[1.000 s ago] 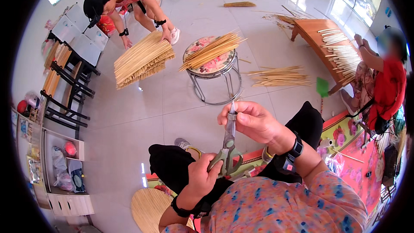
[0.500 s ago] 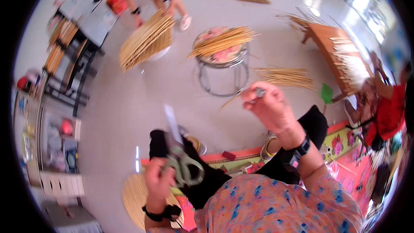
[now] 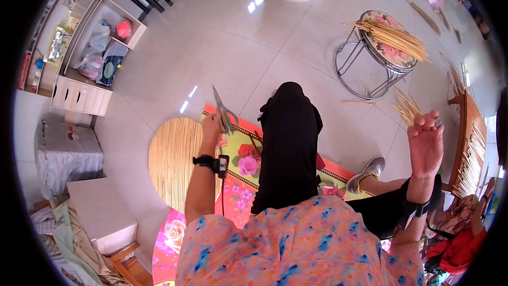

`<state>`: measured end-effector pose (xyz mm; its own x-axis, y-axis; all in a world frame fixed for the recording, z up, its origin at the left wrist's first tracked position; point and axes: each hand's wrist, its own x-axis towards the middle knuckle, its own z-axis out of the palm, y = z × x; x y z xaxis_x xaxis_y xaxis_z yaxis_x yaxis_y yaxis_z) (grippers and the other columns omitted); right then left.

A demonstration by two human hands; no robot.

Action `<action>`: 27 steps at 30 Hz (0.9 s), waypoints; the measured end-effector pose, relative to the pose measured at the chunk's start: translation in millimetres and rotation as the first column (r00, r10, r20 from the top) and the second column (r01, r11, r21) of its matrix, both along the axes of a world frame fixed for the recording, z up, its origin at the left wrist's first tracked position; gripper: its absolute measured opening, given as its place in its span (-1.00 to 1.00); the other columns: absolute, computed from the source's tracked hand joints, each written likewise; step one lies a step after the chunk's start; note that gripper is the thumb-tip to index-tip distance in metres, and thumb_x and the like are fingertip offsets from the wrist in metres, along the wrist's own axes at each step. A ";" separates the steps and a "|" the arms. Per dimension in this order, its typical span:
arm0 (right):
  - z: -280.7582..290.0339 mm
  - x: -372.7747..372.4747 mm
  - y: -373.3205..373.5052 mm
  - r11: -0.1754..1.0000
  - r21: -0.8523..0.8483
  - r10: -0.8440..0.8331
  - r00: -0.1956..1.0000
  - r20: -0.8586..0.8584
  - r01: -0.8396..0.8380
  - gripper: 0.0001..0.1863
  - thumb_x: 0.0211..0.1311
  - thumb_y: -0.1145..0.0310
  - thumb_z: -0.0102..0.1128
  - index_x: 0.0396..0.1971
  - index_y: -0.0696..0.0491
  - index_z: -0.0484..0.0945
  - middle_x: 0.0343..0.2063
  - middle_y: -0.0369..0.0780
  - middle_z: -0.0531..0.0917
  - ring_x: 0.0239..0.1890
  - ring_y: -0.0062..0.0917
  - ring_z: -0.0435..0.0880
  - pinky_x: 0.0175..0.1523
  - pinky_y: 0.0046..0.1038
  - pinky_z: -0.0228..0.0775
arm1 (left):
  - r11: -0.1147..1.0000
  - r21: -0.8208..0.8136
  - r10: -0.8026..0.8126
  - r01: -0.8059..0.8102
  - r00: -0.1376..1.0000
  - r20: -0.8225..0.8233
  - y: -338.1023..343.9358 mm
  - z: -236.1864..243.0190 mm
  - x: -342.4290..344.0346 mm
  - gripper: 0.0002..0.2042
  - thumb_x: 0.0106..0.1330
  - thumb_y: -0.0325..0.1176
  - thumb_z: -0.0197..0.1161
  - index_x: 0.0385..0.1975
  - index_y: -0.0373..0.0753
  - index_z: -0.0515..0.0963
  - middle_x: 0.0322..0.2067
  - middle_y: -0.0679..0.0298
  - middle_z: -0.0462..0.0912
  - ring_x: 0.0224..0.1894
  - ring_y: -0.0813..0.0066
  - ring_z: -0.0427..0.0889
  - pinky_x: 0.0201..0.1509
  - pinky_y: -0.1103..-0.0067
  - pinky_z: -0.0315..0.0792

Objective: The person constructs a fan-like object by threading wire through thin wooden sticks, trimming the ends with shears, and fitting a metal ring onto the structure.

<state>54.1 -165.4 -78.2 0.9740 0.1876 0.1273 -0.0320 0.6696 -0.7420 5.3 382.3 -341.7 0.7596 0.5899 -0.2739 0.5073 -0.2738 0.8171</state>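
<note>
Left hand (image 3: pixel 212 127) has swung out w/ the scissors (image 3: pixel 224 111), gripped by the handles, blades up, above a round bamboo mat (image 3: pixel 174 161). Right hand (image 3: pixel 426 143) has moved well away, fingers loosely curled; can't tell if it holds anything. Cutting looks paused.

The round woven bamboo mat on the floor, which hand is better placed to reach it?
Left, probably. The left hand, holding the grey metal scissors, hangs just beside the round woven bamboo mat; the right hand is raised far across the body.

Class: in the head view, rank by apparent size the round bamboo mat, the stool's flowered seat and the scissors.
1. Round bamboo mat
2. Stool's flowered seat, though it sits farther away
3. Scissors, held in the left hand
</note>
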 end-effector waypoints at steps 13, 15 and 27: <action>-6.4 3.0 53.9 0.968 -0.239 -0.084 0.996 -0.028 0.075 -0.68 0.10 0.50 0.28 -0.11 0.05 0.48 -0.31 -0.32 0.53 -0.20 -0.59 0.47 -0.12 -0.55 0.34 | 0.981 0.013 -0.184 0.195 0.944 -0.274 2.7 -152.2 -76.6 -0.67 0.09 -0.17 0.24 -0.43 -0.40 0.61 -0.70 0.04 0.56 -0.60 0.27 0.63 -0.53 0.39 0.46; -11.2 6.1 55.5 0.898 -0.413 -0.120 0.988 0.098 0.150 -0.70 0.10 0.52 0.28 -0.15 0.05 0.47 -0.28 -0.30 0.54 -0.22 -0.61 0.50 -0.12 -0.58 0.37 | 0.844 0.317 -0.276 0.431 0.858 -0.432 12.8 -150.9 -71.2 -0.66 0.01 -0.21 0.25 -0.44 -0.44 0.59 -0.57 -0.05 0.61 -0.42 0.00 0.62 -0.28 0.28 0.46; 22.2 -32.3 36.9 0.937 -0.263 -0.174 0.959 0.224 0.231 -0.66 0.15 0.72 0.12 -0.07 0.15 0.44 -0.23 -0.29 0.57 -0.15 -0.58 0.57 0.01 -0.49 0.45 | 0.999 -0.043 0.047 -0.033 0.913 0.405 -48.1 144.3 42.8 -0.79 0.34 -0.27 0.11 -0.17 -0.25 0.49 -0.28 0.38 0.53 -0.21 0.59 0.48 -0.26 0.61 0.37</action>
